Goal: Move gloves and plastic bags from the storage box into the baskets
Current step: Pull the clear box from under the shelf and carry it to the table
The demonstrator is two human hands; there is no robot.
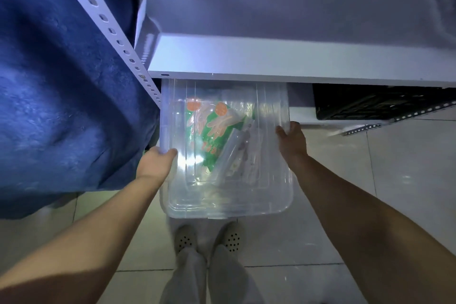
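Note:
A clear plastic storage box [229, 202] with its clear lid on sticks halfway out from under a white shelf [271, 61]. Through the lid I see a green pack of gloves [214, 131] with orange marks, and rolled clear plastic bags [234, 153] beside it. My left hand [155, 163] grips the box's left side. My right hand [292, 142] holds its right side. The box's far end is hidden under the shelf.
A black slatted basket [370, 103] sits on the low shelf to the right of the box. A perforated white rack post [111, 29] and blue cloth [61, 94] fill the left. Pale floor tiles [370, 180] and my two feet [209, 239] lie below.

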